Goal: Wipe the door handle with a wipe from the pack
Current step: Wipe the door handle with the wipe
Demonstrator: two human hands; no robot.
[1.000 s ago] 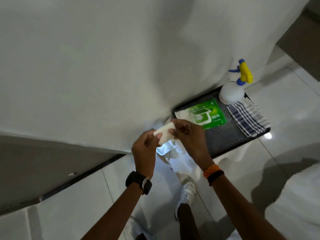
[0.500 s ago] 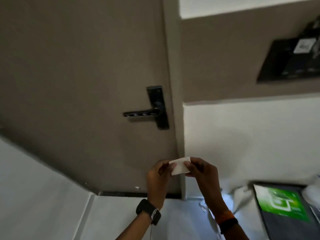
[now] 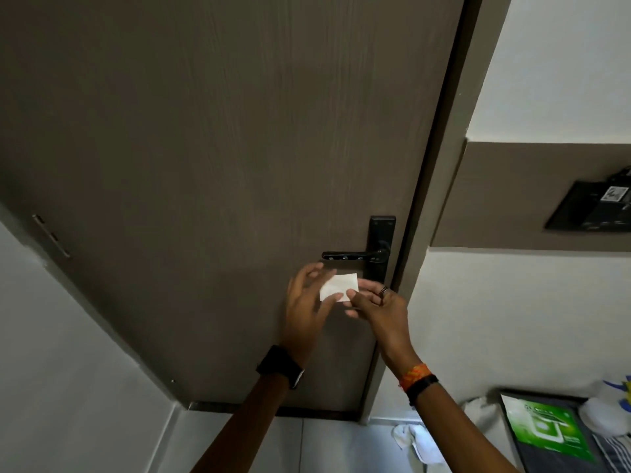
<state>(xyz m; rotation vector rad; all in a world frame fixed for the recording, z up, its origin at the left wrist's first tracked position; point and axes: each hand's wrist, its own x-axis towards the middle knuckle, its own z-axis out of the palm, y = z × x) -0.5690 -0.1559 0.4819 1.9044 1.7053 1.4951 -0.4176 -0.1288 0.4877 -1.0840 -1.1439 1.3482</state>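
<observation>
A black lever door handle point(image 3: 351, 256) on a black backplate sits on the right side of a brown door point(image 3: 205, 165). Just below it, a small folded white wipe point(image 3: 339, 286) is held between both my hands. My left hand point(image 3: 307, 302) pinches its left edge with the other fingers spread. My right hand point(image 3: 377, 303), with a ring on one finger, pinches its right edge. The green wipe pack point(image 3: 546, 433) lies on a dark mat at the bottom right.
A white spray bottle point(image 3: 604, 414) and a striped cloth point(image 3: 618, 454) share the dark mat point(image 3: 539, 462) with the pack. A crumpled white cloth point(image 3: 415, 442) lies on the floor by the door frame. A black box point(image 3: 590, 209) hangs on the right wall.
My view has lifted from the floor to the door. Both hands have carried the wipe up from beside the pack to just under the handle, and the left fingers have spread.
</observation>
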